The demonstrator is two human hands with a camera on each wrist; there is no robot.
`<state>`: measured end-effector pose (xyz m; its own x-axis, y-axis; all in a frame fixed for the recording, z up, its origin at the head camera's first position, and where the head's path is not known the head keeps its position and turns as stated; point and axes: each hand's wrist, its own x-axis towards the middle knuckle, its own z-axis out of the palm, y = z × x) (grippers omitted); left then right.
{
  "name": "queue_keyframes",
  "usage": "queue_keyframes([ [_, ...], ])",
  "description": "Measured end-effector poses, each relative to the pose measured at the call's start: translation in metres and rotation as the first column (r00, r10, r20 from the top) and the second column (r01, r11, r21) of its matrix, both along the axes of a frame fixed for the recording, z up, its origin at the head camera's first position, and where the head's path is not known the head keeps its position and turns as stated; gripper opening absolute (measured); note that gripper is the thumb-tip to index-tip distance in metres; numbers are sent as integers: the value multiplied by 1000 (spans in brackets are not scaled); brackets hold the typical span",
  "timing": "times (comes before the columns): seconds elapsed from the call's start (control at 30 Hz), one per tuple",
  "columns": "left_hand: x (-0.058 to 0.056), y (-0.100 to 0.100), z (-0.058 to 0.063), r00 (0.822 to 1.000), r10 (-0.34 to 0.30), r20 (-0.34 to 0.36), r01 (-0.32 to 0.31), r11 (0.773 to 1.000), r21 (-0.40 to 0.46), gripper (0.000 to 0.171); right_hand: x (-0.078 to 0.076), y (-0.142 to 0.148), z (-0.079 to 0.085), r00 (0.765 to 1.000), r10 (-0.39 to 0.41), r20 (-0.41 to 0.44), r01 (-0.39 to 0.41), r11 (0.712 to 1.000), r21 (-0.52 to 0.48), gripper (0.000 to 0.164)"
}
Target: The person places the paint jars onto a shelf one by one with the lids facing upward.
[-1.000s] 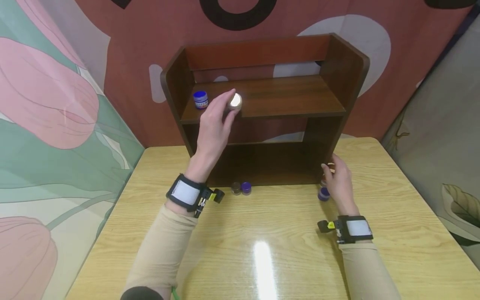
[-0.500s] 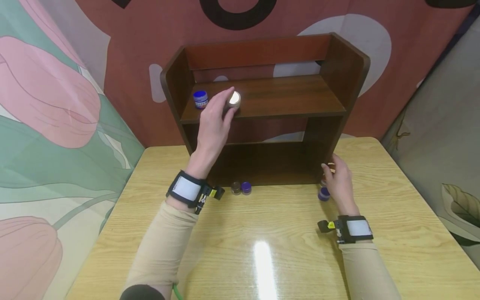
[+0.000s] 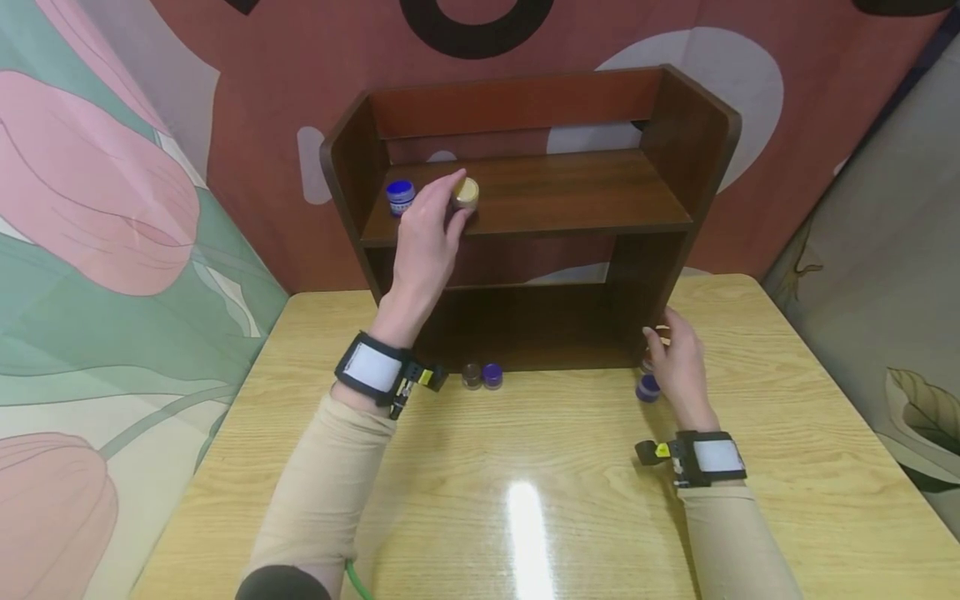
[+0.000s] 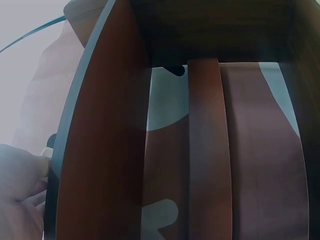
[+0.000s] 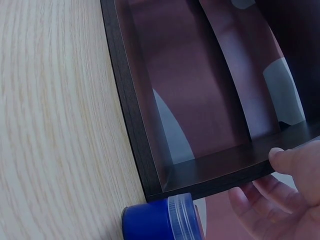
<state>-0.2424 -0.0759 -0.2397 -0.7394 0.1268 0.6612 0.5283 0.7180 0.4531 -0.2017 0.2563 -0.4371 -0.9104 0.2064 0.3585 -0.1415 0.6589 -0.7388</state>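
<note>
My left hand (image 3: 427, 237) pinches a small round jar with a pale gold lid (image 3: 467, 193) between thumb and fingers, at the front of the upper board of a dark brown shelf unit (image 3: 577, 196). In the left wrist view, the left hand (image 4: 22, 182) shows at the left edge, mostly cut off. A jar with a blue lid (image 3: 401, 198) stands on the upper board, left of that hand. My right hand (image 3: 678, 367) grips the unit's right side panel low down; the right wrist view has the thumb (image 5: 285, 161) on its front edge and the fingers outside.
A blue jar (image 5: 150, 220) stands by the unit's front right corner, near the right hand, with an orange-brown jar (image 3: 648, 362) partly hidden behind it. Brown (image 3: 471, 377) and purple (image 3: 492, 376) jars sit on the table before the unit. Patterned cloth hangs behind.
My left hand has shifted slightly left and up with the jar. Glare has left the jar's lid, so its gold colour shows. The right hand has stayed still.
</note>
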Motion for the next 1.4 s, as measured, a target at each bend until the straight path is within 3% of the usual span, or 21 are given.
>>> queue_keyframes([
  [0.23, -6, -2, 1, 999, -5, 36, 6, 1000, -29, 46, 1, 1, 1, 1000, 0, 5, 0, 1000, 2, 35],
  [1.03, -9, 2, 12, 985, 59, 162, -48, 996, -73, 47, 1, 1, 1, 1000, -1, -7, 1, 1000, 10, 33],
  [1.4, -10, 3, 12, 984, 73, 163, -62, 996, -71, 47, 2, 1, 3, 1000, 5, 15, -6, 1000, 7, 35],
])
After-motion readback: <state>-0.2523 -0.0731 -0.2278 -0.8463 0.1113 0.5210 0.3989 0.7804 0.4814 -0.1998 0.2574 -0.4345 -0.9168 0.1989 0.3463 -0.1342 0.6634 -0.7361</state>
